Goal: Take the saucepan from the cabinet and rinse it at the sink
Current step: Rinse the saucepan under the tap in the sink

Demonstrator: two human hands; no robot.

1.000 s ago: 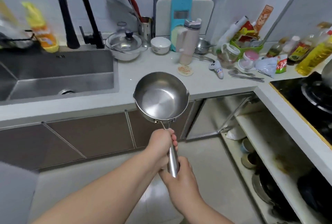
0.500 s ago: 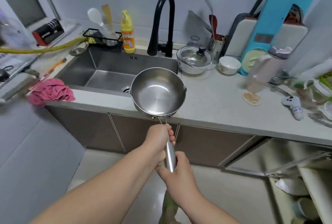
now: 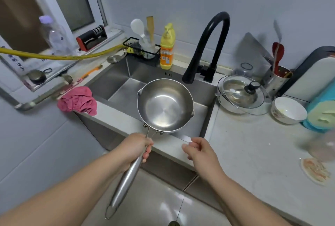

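A shiny steel saucepan (image 3: 164, 104) hangs level over the front part of the steel sink (image 3: 117, 82), its bowl empty. My left hand (image 3: 135, 148) grips the top of its long steel handle, which runs down and left past my wrist. My right hand (image 3: 199, 152) is off the handle, to the right of it, over the counter's front edge, fingers loosely curled and holding nothing. The black arched faucet (image 3: 210, 44) stands behind the sink, its spout just beyond the pan's far rim. No water runs.
A pink cloth (image 3: 78, 100) lies on the sink's left corner. A yellow soap bottle (image 3: 166, 48) and a wire rack (image 3: 141, 51) stand behind the sink. Right of it sit a lidded glass pot (image 3: 241, 95), a white bowl (image 3: 288, 110) and a utensil holder (image 3: 275, 80).
The pan has moved left from over the counter front to above the sink. My right hand has let go of the handle and shifted right; the left hand alone holds it.
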